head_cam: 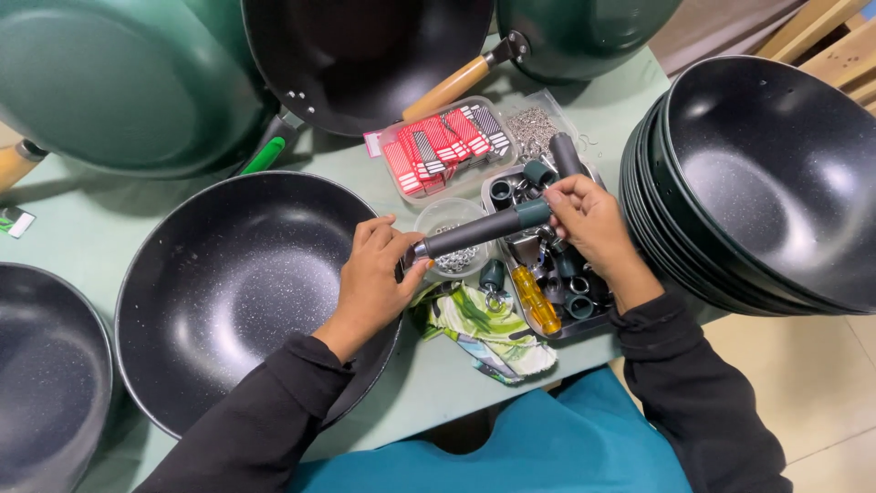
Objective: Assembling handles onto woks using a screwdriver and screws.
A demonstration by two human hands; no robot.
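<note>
A black speckled wok (228,283) lies on the pale green table (82,219) in front of me. My left hand (374,274) rests on its right rim, fingers at the metal end of a dark grey pan handle (479,230). My right hand (589,219) grips the handle's green-tipped far end, holding it level above a metal tray (547,274) of handle parts. A small clear cup (453,239) of metal bits sits under the handle.
A stack of black woks (766,173) stands at the right. Green woks (119,82) and a wooden-handled one (365,55) lie at the back. A clear box of red tags (444,146), a yellow-handled screwdriver (537,299) and a patterned cloth (484,329) lie near the tray.
</note>
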